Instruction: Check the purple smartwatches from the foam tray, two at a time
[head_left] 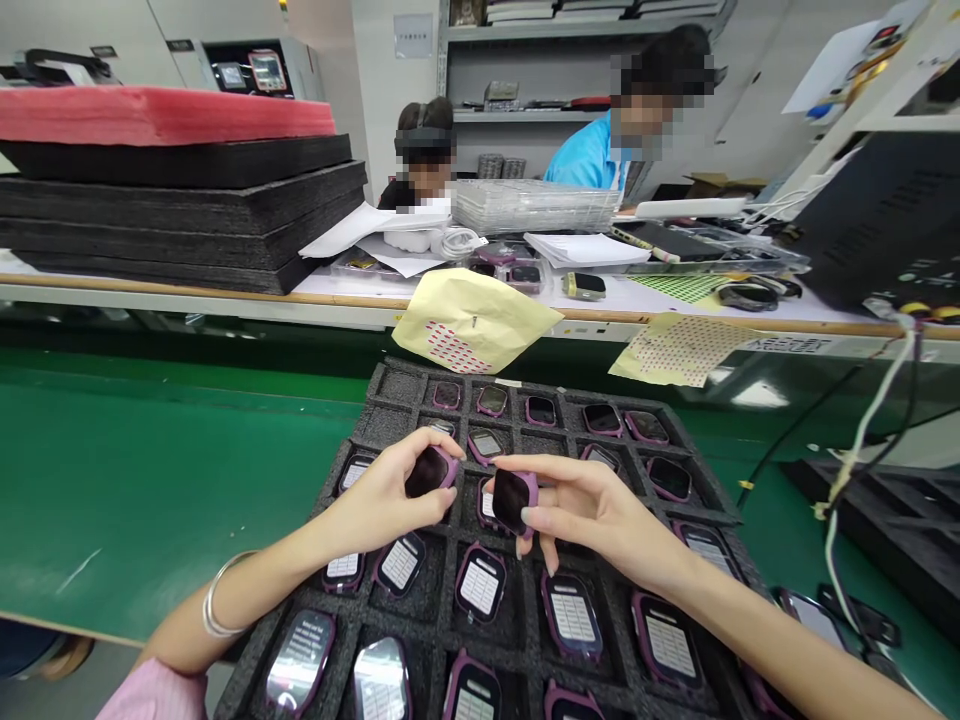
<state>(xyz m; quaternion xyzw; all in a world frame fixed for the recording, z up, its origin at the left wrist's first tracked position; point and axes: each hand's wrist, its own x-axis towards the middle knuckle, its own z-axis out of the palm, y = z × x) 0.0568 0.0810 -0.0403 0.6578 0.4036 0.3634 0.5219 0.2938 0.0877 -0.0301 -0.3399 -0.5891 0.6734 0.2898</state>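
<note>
Between thumb and fingers, my left hand [405, 480] grips a purple smartwatch [429, 472] with a dark screen and no strap. A second dark-screened purple smartwatch [512, 500] is pinched in my right hand [574, 500], just to the right. Both are held above a black foam tray [442, 600] divided into square compartments. Many compartments hold purple smartwatches; several in the nearer rows, such as this smartwatch [481, 584], show white lit screens. In the far rows some screens are dark, including this smartwatch [602, 419]. My forearms hide parts of the tray.
Green tabletop [150, 450] extends around the tray. A raised shelf [345, 303] carries stacked black foam [172, 210], clear plastic trays [532, 205] and papers. Yellow sticker sheets [472, 320] hang from its edge. Cables [862, 450] dangle at right. Two people [585, 155] are beyond the shelf.
</note>
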